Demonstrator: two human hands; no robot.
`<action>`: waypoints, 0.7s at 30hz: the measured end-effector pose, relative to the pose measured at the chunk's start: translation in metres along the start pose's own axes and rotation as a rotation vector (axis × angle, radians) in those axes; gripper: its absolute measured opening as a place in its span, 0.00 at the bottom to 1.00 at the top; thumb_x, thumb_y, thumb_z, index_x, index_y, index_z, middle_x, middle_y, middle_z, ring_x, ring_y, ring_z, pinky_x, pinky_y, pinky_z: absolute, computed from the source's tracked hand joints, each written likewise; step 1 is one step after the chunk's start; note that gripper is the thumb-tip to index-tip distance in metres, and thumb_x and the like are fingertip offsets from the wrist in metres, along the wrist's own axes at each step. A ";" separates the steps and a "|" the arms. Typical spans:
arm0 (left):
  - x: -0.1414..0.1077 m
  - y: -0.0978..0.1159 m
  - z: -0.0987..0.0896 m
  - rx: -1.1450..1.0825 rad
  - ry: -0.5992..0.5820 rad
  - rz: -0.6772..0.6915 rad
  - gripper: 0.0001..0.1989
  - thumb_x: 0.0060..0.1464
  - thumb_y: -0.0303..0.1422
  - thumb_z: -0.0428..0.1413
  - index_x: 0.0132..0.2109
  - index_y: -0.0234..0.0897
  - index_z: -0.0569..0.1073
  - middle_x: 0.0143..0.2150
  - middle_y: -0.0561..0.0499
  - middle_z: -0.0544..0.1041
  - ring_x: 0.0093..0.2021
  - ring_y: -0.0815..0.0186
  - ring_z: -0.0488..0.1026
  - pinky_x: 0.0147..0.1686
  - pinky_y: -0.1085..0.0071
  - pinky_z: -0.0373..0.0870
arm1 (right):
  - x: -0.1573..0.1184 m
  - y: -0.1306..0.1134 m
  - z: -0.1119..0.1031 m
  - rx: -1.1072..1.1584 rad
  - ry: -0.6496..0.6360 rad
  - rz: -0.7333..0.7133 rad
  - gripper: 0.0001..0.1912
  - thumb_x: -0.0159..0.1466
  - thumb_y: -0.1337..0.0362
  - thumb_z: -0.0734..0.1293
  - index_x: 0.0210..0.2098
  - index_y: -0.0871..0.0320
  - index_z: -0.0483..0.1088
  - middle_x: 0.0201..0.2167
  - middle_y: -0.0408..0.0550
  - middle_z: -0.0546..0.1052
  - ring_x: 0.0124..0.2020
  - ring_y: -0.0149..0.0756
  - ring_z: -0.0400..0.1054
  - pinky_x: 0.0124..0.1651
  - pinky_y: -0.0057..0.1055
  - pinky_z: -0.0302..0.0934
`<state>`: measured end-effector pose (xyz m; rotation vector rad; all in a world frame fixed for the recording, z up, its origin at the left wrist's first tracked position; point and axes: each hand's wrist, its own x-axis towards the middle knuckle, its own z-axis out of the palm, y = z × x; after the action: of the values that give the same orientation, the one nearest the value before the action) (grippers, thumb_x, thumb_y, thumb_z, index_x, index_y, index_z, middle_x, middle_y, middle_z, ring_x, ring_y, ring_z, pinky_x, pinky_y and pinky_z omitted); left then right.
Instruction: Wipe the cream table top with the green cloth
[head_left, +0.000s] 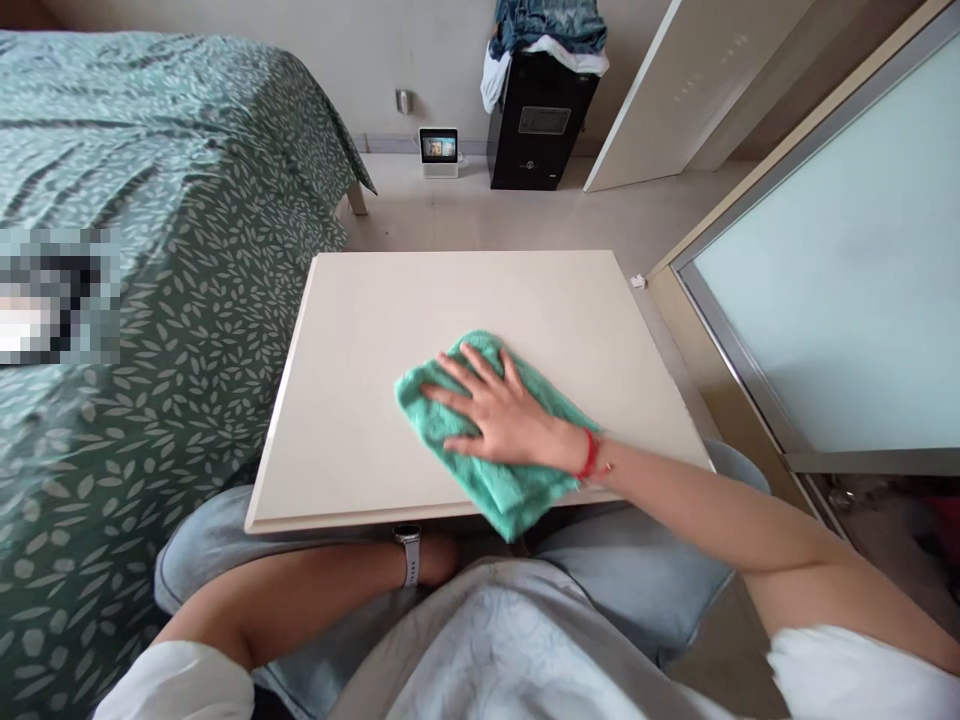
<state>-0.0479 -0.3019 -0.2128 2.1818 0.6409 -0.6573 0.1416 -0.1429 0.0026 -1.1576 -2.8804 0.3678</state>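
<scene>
My right hand (495, 410), with a red string bracelet at its wrist, lies palm down with fingers spread on a green cloth (514, 495). The cloth rests on a cream-coloured board or tabletop (360, 350), and its lower corner hangs over the near edge. My left hand (437, 560) is low in front of my lap, just below that near edge. A watch with a light strap is on the left wrist. The fingers of the left hand are hidden from view.
A bed (247, 200) with a green leaf-patterned cover stands on the left. Beyond the board are a small screen device (439, 150) and a black cabinet (536, 130) topped with jeans (551, 22). A frosted glass panel (847, 260) is at the right.
</scene>
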 end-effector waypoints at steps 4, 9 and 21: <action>0.001 0.008 -0.011 0.085 -0.159 -0.030 0.11 0.63 0.21 0.62 0.47 0.21 0.89 0.41 0.26 0.87 0.44 0.41 0.90 0.43 0.59 0.87 | 0.068 0.056 -0.022 0.001 0.054 0.265 0.41 0.79 0.45 0.64 0.87 0.45 0.55 0.89 0.56 0.44 0.88 0.74 0.35 0.79 0.85 0.42; -0.002 0.014 -0.021 0.137 -0.208 -0.034 0.13 0.65 0.22 0.61 0.49 0.22 0.89 0.45 0.24 0.87 0.49 0.40 0.90 0.49 0.56 0.87 | 0.133 0.112 -0.040 0.029 0.131 0.433 0.40 0.79 0.49 0.60 0.87 0.48 0.52 0.89 0.56 0.44 0.88 0.74 0.34 0.77 0.89 0.41; -0.006 0.013 -0.024 0.058 -0.164 -0.045 0.08 0.65 0.23 0.64 0.47 0.24 0.89 0.45 0.28 0.89 0.49 0.42 0.90 0.49 0.54 0.88 | 0.066 0.056 -0.016 0.003 0.150 0.303 0.38 0.78 0.55 0.63 0.86 0.49 0.57 0.88 0.56 0.49 0.87 0.73 0.38 0.77 0.86 0.44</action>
<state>-0.0383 -0.2927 -0.1887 2.1446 0.5931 -0.8783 0.1334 -0.0552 0.0008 -1.5530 -2.5796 0.2752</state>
